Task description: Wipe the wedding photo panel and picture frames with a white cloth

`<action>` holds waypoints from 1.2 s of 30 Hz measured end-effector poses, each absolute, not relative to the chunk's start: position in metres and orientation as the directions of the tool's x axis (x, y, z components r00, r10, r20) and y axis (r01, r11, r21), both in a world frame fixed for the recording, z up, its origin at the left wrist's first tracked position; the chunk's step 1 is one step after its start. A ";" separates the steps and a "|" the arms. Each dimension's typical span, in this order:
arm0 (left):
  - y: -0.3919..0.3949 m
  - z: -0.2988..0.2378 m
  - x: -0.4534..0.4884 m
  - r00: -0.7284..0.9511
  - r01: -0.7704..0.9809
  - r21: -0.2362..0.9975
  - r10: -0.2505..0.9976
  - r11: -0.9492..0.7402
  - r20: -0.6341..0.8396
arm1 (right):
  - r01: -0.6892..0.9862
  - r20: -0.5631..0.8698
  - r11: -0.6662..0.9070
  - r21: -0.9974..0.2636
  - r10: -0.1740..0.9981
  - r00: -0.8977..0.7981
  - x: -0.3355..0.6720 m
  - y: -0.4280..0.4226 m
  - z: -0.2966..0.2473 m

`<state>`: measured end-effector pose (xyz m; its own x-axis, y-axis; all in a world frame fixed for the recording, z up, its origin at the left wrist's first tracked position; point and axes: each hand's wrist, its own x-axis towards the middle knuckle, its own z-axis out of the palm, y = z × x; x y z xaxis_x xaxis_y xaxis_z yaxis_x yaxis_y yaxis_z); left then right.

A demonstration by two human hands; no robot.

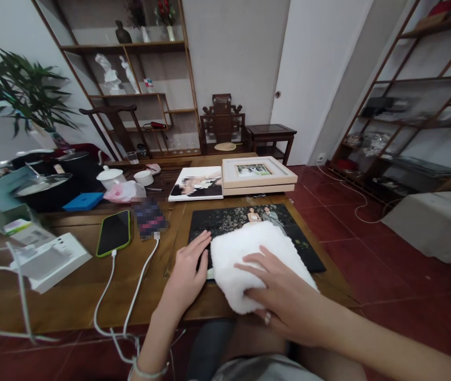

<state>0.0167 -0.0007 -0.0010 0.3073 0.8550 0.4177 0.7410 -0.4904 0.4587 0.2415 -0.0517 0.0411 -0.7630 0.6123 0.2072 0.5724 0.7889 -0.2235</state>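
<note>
A dark photo print (205, 225), showing two people among flowers, lies on the wooden table in front of me. Over its right and near part is spread a fluffy white cloth (245, 238). My right hand (277, 288) grips the cloth from above, its fingers bent into the pile and partly sunk from sight. At the print's left edge rests my left hand (188, 270), its fingers stretched out and holding nothing. The cloth hides much of the picture beneath it.
Behind the print are a white photo panel (197, 193) and stacked light wood frames (259, 185). To the left lie a green-edged phone (113, 233) on a charging cable, a white box (59, 262) and a blue box (83, 201). Pots (46, 188) stand farther back.
</note>
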 end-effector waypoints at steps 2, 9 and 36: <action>0.000 -0.001 0.017 0.306 0.742 0.456 0.854 -0.491 0.421 | 0.567 0.203 0.785 -0.251 0.615 -0.762 0.252 -0.055 0.042; -0.001 -0.002 0.017 0.292 0.733 0.469 0.851 -0.492 0.436 | 0.813 0.272 0.559 -0.161 0.817 -0.508 0.295 0.012 0.035; 0.001 -0.003 0.016 0.281 0.721 0.490 0.852 -0.491 0.441 | 0.744 0.234 0.654 -0.139 0.751 -0.617 0.250 0.054 0.046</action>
